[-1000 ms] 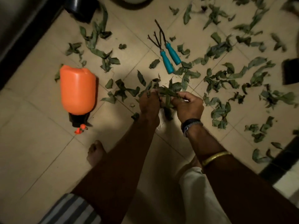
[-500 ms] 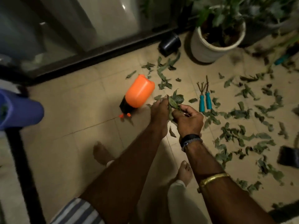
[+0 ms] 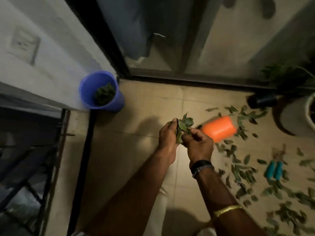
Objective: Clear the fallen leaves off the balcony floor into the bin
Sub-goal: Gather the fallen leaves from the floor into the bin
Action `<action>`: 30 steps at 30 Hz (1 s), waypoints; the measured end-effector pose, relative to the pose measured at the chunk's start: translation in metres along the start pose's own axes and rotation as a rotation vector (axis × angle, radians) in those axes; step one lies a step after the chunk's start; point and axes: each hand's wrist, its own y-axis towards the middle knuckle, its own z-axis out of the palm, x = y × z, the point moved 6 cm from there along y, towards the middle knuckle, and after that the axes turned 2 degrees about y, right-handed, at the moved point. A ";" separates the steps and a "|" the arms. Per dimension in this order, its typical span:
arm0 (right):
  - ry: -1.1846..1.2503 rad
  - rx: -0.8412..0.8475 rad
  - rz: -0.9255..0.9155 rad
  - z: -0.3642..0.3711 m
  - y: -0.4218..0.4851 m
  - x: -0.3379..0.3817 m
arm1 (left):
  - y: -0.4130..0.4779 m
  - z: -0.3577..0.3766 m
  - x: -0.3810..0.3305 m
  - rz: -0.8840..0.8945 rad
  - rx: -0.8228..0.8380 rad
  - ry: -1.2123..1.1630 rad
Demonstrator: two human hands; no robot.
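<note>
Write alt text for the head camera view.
Both hands, left hand and right hand, hold a bunch of leaves above a tiled balcony floor. A blue bin holding leaves stands ahead-left; an orange sprayer bottle and scattered leaves lie right.

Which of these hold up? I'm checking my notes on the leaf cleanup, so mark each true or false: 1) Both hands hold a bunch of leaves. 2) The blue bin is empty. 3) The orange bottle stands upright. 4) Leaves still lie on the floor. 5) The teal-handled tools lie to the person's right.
1) True: the left hand and the right hand grip one bunch of leaves between them.
2) False: the blue bin already holds leaves.
3) False: the orange bottle lies on its side.
4) True: many scattered leaves lie on the floor.
5) True: the teal-handled tools lie on the right, among the leaves.
</note>
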 end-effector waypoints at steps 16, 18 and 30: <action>-0.220 0.434 -0.042 0.355 -0.019 0.051 | 0.082 -0.238 -0.225 0.129 -0.270 -0.489; -0.263 0.476 -0.056 0.385 -0.009 0.052 | 0.095 -0.255 -0.239 0.132 -0.307 -0.499; -0.589 0.579 0.040 0.502 0.073 0.016 | 0.184 -0.310 -0.282 0.043 -0.398 -0.430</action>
